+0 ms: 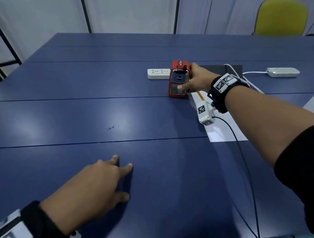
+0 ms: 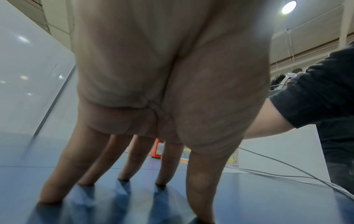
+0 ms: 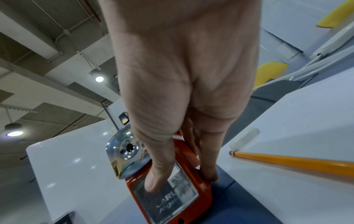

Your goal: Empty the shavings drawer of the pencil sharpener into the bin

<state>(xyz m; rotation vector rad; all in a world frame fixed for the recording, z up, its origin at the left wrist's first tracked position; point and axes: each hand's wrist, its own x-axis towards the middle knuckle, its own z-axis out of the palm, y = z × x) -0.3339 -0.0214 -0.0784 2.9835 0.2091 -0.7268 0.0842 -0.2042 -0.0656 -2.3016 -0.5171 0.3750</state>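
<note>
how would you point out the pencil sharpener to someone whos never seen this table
On the dark blue table, look toward the far right, where the right hand grips it. It is the boxy red pencil sharpener beside a white power strip, the only red thing there.

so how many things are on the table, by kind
pencil sharpener: 1
power strip: 2
pencil: 1
white paper sheet: 1
dark mat: 1
total: 6
</note>
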